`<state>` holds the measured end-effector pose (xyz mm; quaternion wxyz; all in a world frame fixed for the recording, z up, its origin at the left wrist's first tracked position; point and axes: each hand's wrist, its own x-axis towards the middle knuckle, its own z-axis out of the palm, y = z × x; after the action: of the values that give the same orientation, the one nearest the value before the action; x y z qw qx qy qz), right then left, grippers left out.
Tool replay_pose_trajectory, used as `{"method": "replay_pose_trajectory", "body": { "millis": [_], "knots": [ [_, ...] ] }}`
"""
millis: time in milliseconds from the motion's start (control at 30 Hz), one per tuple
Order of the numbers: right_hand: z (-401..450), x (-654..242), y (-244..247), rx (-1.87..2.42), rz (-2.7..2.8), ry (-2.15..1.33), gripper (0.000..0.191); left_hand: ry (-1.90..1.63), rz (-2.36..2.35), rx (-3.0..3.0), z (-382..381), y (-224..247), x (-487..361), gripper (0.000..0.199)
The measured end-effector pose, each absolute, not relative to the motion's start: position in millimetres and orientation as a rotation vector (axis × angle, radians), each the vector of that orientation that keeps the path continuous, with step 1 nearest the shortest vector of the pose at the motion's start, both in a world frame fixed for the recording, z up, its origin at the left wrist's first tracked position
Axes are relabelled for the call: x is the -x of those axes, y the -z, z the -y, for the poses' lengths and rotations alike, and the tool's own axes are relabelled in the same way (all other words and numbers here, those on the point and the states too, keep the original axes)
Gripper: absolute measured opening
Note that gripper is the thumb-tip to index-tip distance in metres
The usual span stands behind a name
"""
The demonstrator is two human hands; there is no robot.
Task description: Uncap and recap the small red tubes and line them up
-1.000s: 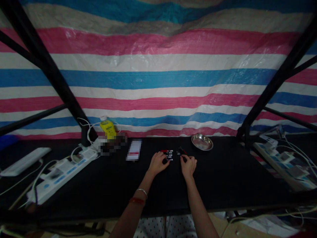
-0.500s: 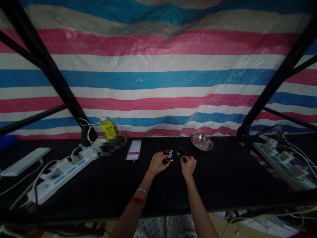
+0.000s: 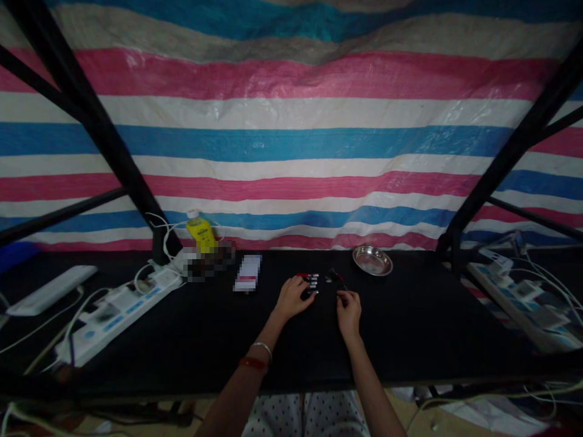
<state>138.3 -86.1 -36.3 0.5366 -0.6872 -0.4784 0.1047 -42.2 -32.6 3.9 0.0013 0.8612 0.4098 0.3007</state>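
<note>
Several small slim pieces (image 3: 313, 280) with silver ends, at least one of them red, lie side by side in a short row on the black table (image 3: 291, 358). My left hand (image 3: 291, 298) rests at the left of this row, fingers curved and thumb apart from the forefinger, touching or nearly touching the pieces. To the right, my right hand (image 3: 349, 311) has its thumb and forefinger pinched together. What it may hold is too small and dark to make out. Just beyond those fingertips lie small dark-and-red pieces (image 3: 336, 277), one with a shiny bit.
A round metal dish (image 3: 372, 261) stands at the back right. A phone (image 3: 248, 273) lies left of my hands, near a yellow bottle (image 3: 201, 235). White power strips (image 3: 118, 318) with cables run along both sides. Black frame bars and a striped sheet (image 3: 291, 145) rise behind.
My right hand has drawn slightly toward me and right, away from the small dark-and-red pieces. My left hand stays by the row. The camera view has shifted a little.
</note>
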Motion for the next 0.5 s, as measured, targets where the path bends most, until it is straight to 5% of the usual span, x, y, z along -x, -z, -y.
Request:
{"method": "replay_pose_trajectory", "body": {
  "millis": [500],
  "knots": [
    [93,-134,29,1.436,1.072,-0.542,0.014,-0.806,-0.976,-2.701,72,3,3,0.036]
  ]
}}
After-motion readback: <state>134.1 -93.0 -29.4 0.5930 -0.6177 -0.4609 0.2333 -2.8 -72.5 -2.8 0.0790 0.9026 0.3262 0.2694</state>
